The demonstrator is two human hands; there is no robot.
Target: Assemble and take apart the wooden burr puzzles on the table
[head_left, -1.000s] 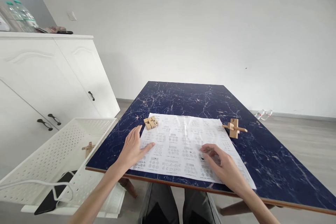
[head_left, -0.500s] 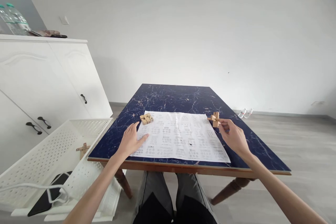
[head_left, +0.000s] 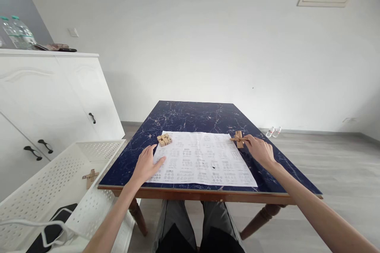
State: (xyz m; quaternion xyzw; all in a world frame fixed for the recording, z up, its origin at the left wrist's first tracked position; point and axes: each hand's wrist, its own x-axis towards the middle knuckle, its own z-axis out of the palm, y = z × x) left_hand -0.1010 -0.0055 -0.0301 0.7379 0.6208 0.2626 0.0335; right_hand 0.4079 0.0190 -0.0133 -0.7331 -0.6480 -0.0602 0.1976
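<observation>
My right hand (head_left: 261, 149) pinches one arm of a cross-shaped wooden puzzle piece (head_left: 239, 139) between thumb and fingers. The piece is at the upper right corner of a printed paper sheet (head_left: 198, 158), and a dark numeral shows on its top end. My left hand (head_left: 147, 163) lies flat with fingers spread over the sheet's left edge, thumb out to the right, holding nothing. Just beyond its fingertips, a cluster of small wooden blocks (head_left: 164, 140) sits on the upper left corner of the sheet; some carry dark marks.
The sheet lies on a dark blue marbled table (head_left: 196, 114). To the left stands a white perforated bin (head_left: 38, 189) with another wooden cross piece (head_left: 90, 178) inside. Behind it is a white cabinet (head_left: 53, 95) with bottles (head_left: 22, 33) on top. Two bottles (head_left: 273, 131) are by the wall.
The head view has tilted up a little, so the table appears lower. The wooden piece in my right hand has turned slightly. My left hand stays on the sheet.
</observation>
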